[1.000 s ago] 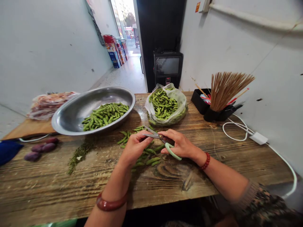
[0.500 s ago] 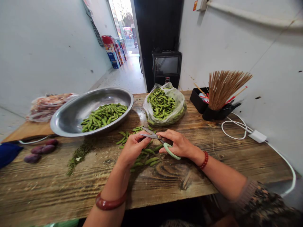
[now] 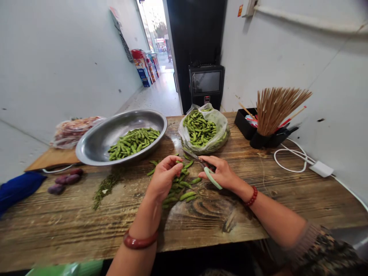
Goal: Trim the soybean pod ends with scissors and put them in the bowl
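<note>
My right hand point(image 3: 216, 171) is closed round the green handles of a pair of scissors point(image 3: 212, 178), whose blades point up and to the left. Left of the blades, my left hand point(image 3: 166, 174) pinches a green pod, an edamame point(image 3: 178, 162), between thumb and fingers; most of it is hidden. Loose edamame pods point(image 3: 186, 195) lie on the wooden table between and beneath both hands. Behind them a white plastic bag point(image 3: 222, 130) stands full of pods. A wide steel basin point(image 3: 94, 142) at the back left holds a heap of pods.
Trimmings point(image 3: 105, 189) lie in a small pile left of my hands, near purple round items point(image 3: 64, 181). Wrapped meat point(image 3: 75, 131) rests on a cutting board point(image 3: 43, 159). Right stand a black holder with skewers point(image 3: 277, 111) and a white charger point(image 3: 321, 168) with its cable.
The scissor blades have drawn away from my left hand's fingertips, and my two hands are a little farther apart. The whole view has shifted slightly, with the scene sliding right.
</note>
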Motion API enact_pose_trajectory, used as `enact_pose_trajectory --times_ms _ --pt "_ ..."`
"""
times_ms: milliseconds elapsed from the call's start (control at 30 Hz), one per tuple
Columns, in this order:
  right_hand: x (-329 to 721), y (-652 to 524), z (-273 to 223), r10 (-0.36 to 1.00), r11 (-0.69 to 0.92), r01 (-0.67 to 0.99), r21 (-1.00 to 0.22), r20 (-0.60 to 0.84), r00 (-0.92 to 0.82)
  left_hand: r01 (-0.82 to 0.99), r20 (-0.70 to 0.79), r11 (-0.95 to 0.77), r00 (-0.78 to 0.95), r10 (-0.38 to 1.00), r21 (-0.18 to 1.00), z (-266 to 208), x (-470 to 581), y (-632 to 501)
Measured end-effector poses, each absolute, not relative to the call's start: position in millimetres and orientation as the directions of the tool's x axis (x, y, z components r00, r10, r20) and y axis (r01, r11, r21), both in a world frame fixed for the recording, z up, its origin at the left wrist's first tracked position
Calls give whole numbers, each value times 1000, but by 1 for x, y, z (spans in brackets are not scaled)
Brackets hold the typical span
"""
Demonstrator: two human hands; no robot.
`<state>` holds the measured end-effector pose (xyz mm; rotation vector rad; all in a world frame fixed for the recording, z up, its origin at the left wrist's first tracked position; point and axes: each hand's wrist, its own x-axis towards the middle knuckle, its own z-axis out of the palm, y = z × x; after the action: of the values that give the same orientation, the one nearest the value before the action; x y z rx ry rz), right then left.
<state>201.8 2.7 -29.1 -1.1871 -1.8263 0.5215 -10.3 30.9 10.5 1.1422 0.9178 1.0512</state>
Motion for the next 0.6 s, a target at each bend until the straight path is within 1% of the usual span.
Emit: enact_pose_trajectory --times_ms 100,267,400,600 --pt "201 0 -26 873 478 510 -715 448 -191 -289 -85 178 309 947 941 14 -9 29" --pt "200 -6 -19 828 556 547 -626 475 -298 -363 -75 223 380 922 905 13 -8 28" --pt "200 -8 -15 806 582 593 -557 488 -334 -353 -84 242 409 909 904 9 -7 28" --pt "201 -8 -14 798 594 596 -540 487 -354 -301 -68 194 382 922 934 7 -4 27"
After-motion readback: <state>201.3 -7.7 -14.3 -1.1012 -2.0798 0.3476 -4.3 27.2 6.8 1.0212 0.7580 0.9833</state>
